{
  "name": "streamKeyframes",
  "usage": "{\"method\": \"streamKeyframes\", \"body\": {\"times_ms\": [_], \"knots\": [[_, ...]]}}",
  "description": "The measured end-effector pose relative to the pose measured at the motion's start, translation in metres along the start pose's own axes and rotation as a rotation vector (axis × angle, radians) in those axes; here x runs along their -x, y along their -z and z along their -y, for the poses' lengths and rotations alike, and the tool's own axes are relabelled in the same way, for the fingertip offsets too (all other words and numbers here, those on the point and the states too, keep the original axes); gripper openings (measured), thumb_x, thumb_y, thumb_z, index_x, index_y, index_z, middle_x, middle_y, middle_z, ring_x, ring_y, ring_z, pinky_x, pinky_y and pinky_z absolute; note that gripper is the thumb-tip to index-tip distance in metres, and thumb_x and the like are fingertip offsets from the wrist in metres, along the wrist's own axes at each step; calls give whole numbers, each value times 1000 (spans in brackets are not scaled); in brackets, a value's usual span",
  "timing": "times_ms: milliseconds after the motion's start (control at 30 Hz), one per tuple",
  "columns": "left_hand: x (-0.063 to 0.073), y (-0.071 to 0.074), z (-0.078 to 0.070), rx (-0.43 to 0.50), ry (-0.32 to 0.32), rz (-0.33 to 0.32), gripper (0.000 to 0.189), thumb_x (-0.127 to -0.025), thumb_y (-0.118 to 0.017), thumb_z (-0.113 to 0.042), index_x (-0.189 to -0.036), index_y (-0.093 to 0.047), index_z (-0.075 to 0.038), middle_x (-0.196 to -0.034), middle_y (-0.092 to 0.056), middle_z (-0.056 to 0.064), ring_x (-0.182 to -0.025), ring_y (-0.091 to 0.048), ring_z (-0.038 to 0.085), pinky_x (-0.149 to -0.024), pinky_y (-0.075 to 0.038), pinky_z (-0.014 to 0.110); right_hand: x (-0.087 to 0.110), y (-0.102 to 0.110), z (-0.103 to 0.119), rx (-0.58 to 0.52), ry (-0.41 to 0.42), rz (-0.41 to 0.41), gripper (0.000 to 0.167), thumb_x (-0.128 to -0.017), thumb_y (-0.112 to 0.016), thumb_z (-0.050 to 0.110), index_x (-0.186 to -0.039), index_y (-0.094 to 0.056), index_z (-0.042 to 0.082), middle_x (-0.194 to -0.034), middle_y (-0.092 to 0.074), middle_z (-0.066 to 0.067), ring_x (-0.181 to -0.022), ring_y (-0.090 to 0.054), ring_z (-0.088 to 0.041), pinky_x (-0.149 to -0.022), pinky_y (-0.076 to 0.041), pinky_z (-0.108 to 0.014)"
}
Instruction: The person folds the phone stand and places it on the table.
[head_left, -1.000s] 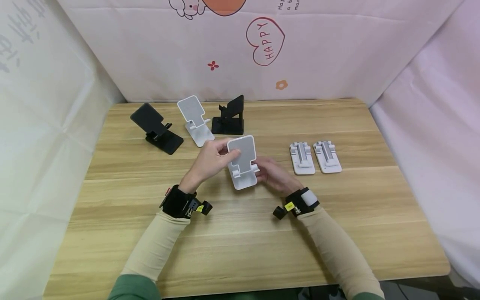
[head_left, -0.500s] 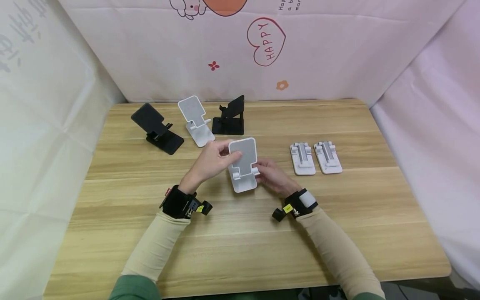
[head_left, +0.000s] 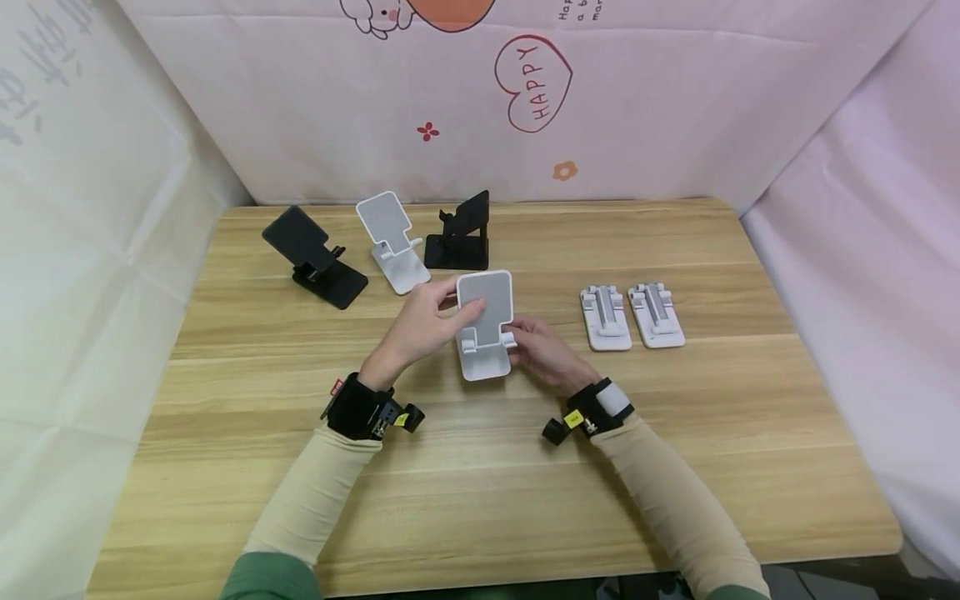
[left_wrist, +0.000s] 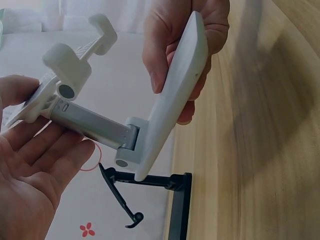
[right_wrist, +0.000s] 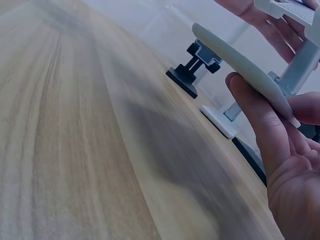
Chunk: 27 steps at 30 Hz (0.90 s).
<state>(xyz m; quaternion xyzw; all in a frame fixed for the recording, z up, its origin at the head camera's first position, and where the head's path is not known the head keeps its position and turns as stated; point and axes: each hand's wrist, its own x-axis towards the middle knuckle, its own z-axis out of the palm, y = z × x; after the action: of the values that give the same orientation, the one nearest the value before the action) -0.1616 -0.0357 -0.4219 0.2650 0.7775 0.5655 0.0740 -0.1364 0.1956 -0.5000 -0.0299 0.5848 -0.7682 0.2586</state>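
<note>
Both hands hold a white phone stand [head_left: 486, 321] above the table, its grey-padded plate unfolded from the base. My left hand [head_left: 422, 323] pinches the plate at its left side, thumb on the grey pad and the other fingers behind it. In the left wrist view a silver arm [left_wrist: 92, 125] joins that plate to the white base [left_wrist: 175, 95]. My right hand [head_left: 547, 352] grips the base's edge between thumb and fingers, as the right wrist view shows at the base [right_wrist: 245, 67]. In the head view the plate hides part of the right fingertips.
Behind the hands stand an unfolded black phone stand [head_left: 315, 258], a white one [head_left: 392, 242] and another black one [head_left: 459, 233]. To the right, two folded white stands [head_left: 604, 318] [head_left: 656, 315] lie side by side on the wooden table [head_left: 480, 500].
The held stand dips slightly towards me, then comes back up and turns a little more upright in view. The hands keep their grip, and the other stands stay in place.
</note>
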Motion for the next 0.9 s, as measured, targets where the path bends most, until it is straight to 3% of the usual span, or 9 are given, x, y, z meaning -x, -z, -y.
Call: {"method": "streamKeyframes", "body": {"times_ms": [433, 900], "knots": [[1, -3, 11, 49, -76, 40, 54, -91, -77, -9, -140, -58, 1, -129, -68, 17, -124, -64, 29, -110, -50, 41, 0, -6, 1, -21, 31, -52, 44, -106, -43, 4, -142, -38, -21, -101, -74, 0, -85, -70, -10, -70, -59, -20], [0, -3, 11, 35, -72, 37, 51, -92, -76, -9, -139, -59, 2, -127, -70, 18, -122, -65, 30, -108, -51, 41, -1, -6, 0, -22, 35, -56, 43, -107, -43, 4, -142, -39, -20, -101, -74, 1, -86, -70, -11, -70, -59, -20]]}}
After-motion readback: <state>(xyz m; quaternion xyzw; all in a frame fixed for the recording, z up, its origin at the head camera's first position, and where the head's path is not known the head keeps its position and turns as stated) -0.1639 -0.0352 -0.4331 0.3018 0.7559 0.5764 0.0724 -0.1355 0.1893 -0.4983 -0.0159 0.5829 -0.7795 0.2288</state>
